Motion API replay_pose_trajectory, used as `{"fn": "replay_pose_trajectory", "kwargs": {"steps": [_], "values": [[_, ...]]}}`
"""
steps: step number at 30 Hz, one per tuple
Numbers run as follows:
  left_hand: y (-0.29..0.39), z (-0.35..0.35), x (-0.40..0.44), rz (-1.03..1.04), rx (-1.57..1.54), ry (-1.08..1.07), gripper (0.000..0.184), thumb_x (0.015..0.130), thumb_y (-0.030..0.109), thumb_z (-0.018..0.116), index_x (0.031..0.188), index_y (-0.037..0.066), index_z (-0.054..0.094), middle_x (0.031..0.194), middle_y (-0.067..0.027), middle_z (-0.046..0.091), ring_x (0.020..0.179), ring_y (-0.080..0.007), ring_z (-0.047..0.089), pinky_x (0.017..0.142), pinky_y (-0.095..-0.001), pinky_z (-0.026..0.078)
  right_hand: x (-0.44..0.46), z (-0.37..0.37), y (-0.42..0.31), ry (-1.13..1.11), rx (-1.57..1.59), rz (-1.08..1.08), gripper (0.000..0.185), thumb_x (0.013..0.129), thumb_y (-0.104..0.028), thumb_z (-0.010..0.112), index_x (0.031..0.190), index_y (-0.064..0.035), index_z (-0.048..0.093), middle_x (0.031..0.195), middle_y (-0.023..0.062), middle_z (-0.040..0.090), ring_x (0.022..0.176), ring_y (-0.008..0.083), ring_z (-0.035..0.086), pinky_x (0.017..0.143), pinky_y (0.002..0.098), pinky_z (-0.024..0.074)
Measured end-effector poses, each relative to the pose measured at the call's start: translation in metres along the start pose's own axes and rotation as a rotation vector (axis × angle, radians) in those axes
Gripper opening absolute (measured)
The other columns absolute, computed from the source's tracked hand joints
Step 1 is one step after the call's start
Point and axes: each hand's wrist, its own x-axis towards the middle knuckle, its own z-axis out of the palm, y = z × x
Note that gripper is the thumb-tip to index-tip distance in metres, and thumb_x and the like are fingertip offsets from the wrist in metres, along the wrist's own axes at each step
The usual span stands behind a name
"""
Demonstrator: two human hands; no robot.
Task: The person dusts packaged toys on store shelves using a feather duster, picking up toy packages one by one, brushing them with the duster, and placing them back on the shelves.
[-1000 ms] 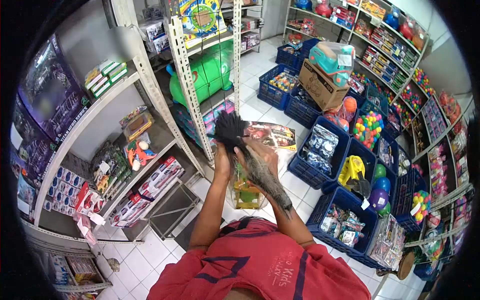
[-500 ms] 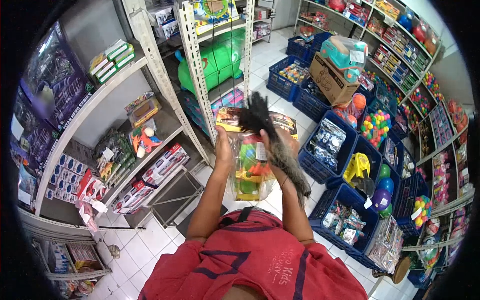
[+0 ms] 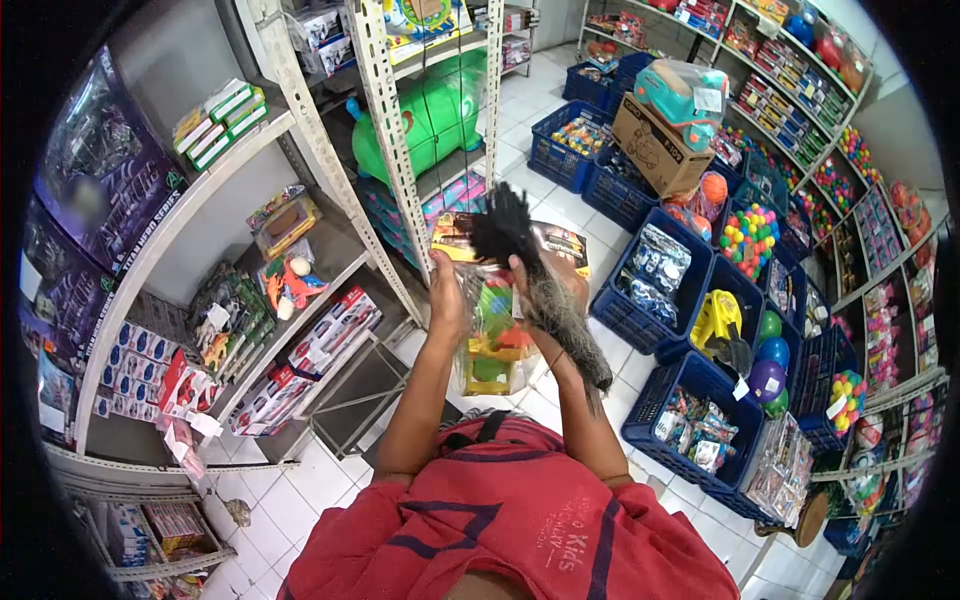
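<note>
My left hand is closed along the left side of a clear-wrapped toy pack with green, yellow and orange parts inside. Behind its top end lies a dark and yellow printed box; whether the two are joined I cannot tell. My right hand grips a black and grey feather duster, thumb wrapped over it, at the right side of the pack. The duster's black tuft points up and covers part of the box. Most right-hand fingers are hidden beneath, so contact with the pack is unclear.
Metal shelving with boxed toys rises on the left. A green inflatable animal rests on a rack ahead. Blue crates of bagged toys and balls line the floor at right, with a cardboard box on top of some.
The duster and my right hand have shifted slightly down and left over the pack. The pack's lower end has come up a little. My left hand keeps its hold.
</note>
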Motion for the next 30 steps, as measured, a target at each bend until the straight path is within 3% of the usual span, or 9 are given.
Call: {"fn": "replay_pose_trajectory", "kwargs": {"steps": [3,6,11,13,16,19,24,27,30], "values": [[0.005,0.006,-0.007,0.048,0.041,-0.064,0.068,0.084,0.058,0.024,0.113,-0.001,0.042,0.106,-0.0093,0.05,0.087,-0.0154,0.049,0.075,-0.026,0.041,-0.009,0.016,-0.005,0.001,0.139,-0.114,0.026,0.077,-0.024,0.059,0.093,-0.0042,0.061,0.091,0.014,0.061,0.083,0.025,0.059,0.069,0.0315,0.0471],[-0.005,-0.008,0.004,-0.127,-0.017,0.044,0.069,0.083,0.058,0.025,0.116,-0.002,0.039,0.108,-0.0096,0.048,0.09,-0.0159,0.048,0.077,-0.026,0.04,-0.006,0.01,-0.006,-0.006,0.033,-0.016,0.026,0.076,-0.022,0.06,0.092,-0.0021,0.061,0.085,0.0129,0.061,0.077,0.0256,0.059,0.065,0.0317,0.0466],[0.006,0.001,-0.006,-0.085,-0.059,-0.042,0.069,0.081,0.059,0.029,0.115,-0.001,0.039,0.104,-0.008,0.05,0.089,-0.0167,0.05,0.078,-0.0284,0.042,-0.001,0.006,-0.006,0.051,-0.034,-0.004,0.03,0.077,-0.027,0.058,0.09,0.0004,0.06,0.079,0.0127,0.06,0.072,0.0268,0.057,0.064,0.0336,0.0453],[-0.009,-0.009,0.004,-0.046,-0.02,-0.073,0.07,0.081,0.059,0.029,0.115,-0.001,0.04,0.102,-0.0079,0.051,0.089,-0.0169,0.051,0.078,-0.029,0.043,-0.005,0.008,-0.012,-0.084,0.19,0.01,0.032,0.077,-0.029,0.058,0.092,-0.001,0.06,0.085,0.0136,0.061,0.076,0.0265,0.059,0.069,0.033,0.046],[-0.001,-0.006,0.006,-0.089,-0.031,-0.022,0.072,0.081,0.061,0.026,0.115,-0.001,0.04,0.102,-0.008,0.052,0.088,-0.017,0.052,0.077,-0.0287,0.042,-0.005,0.012,-0.008,0.017,0.006,-0.07,0.032,0.075,-0.028,0.06,0.093,-0.002,0.06,0.085,0.0124,0.062,0.076,0.0257,0.059,0.069,0.0329,0.0462],[0.006,-0.003,0.0,-0.081,-0.002,-0.019,0.071,0.083,0.059,0.025,0.117,0.0,0.039,0.108,-0.0085,0.05,0.092,-0.0176,0.051,0.079,-0.0295,0.042,0.0,0.003,-0.007,0.011,-0.06,0.115,0.031,0.075,-0.027,0.06,0.093,-0.0023,0.06,0.085,0.0119,0.062,0.077,0.0251,0.06,0.069,0.0327,0.0463],[0.003,0.0,-0.002,-0.071,-0.015,-0.01,0.067,0.084,0.057,0.026,0.118,0.0,0.039,0.107,-0.008,0.05,0.091,-0.0167,0.05,0.08,-0.0292,0.041,-0.007,0.019,-0.007,-0.052,0.277,-0.037,0.032,0.077,-0.029,0.059,0.095,-0.0024,0.06,0.086,0.0132,0.061,0.078,0.0275,0.058,0.074,0.0343,0.0441],[0.005,-0.002,0.001,-0.068,-0.108,0.005,0.067,0.084,0.057,0.027,0.118,0.0,0.038,0.106,-0.0082,0.05,0.09,-0.0171,0.051,0.08,-0.0291,0.041,-0.008,0.009,-0.006,0.0,-0.073,-0.072,0.032,0.078,-0.029,0.057,0.096,-0.0028,0.06,0.087,0.0129,0.061,0.08,0.0265,0.057,0.075,0.0353,0.0425],[0.012,-0.005,0.0,-0.051,-0.154,0.025,0.07,0.082,0.059,0.029,0.119,0.001,0.037,0.106,-0.0092,0.05,0.091,-0.0192,0.051,0.08,-0.0305,0.041,0.003,-0.011,-0.009,0.006,-0.039,0.049,0.027,0.079,-0.024,0.054,0.09,-0.0005,0.06,0.083,0.0127,0.061,0.079,0.0268,0.056,0.071,0.0359,0.0406]]}}
